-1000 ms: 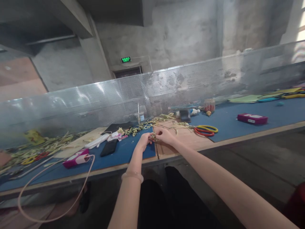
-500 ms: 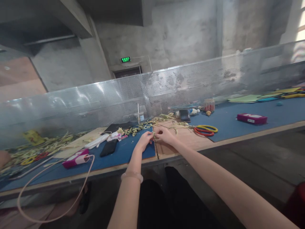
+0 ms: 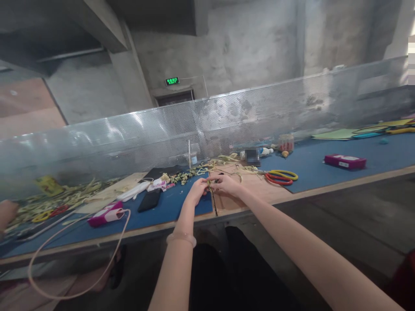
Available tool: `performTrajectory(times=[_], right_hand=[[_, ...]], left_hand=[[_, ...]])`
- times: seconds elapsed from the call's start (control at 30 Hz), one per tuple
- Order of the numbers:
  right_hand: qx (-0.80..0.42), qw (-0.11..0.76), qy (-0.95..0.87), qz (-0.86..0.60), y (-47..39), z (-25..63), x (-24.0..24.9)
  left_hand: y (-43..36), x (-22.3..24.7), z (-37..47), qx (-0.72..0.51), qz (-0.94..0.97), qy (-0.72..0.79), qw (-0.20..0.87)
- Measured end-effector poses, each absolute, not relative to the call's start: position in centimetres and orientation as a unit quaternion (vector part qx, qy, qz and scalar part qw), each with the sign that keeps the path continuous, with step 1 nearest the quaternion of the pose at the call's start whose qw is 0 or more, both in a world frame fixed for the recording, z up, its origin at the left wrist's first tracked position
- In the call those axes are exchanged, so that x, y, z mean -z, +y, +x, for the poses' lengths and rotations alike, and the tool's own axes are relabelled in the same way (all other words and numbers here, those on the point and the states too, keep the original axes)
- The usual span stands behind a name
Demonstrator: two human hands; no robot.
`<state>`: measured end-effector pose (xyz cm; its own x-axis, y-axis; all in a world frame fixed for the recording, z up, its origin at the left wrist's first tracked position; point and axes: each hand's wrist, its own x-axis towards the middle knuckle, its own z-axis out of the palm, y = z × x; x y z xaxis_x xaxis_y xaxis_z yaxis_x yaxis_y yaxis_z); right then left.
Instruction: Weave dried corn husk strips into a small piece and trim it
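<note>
My left hand and my right hand meet just above the table's front part, at the seam between a blue mat and a brown board. Fingers of both are closed in a pinch on a small pale green strip, mostly hidden by the fingertips. Beyond my left hand lies a heap of small knotted green pieces. Loose pale green strips spread behind my right hand. Scissors with red and yellow handles rest to its right. A translucent bangle circles my left wrist.
A black phone and a purple box with a looped cable lie left. Another person's hand is at the far left, near more strips. A jar, a bottle and a second purple box stand right. A perforated metal screen runs behind.
My right hand's fingers have stretched out flatter towards the left hand. At the far left, the other person's hand has come further into view.
</note>
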<state>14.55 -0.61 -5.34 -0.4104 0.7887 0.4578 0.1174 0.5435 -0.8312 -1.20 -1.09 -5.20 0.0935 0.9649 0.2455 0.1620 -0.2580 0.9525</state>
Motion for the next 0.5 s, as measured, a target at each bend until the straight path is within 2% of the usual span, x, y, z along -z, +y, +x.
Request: performTrajectory(times=[0.2,0.5], right_hand=[[-0.455,0.405,-0.751,-0.255,-0.03,15.19,5.7],[-0.43,0.414,-0.751,-0.281,-0.71,15.01,5.39]], left_hand=[[-0.88,5.28,-1.15,-0.508,0.6,0.462,0.411],[-1.55,5.01,-0.91,-0.511,0.6,0.467,0.401]])
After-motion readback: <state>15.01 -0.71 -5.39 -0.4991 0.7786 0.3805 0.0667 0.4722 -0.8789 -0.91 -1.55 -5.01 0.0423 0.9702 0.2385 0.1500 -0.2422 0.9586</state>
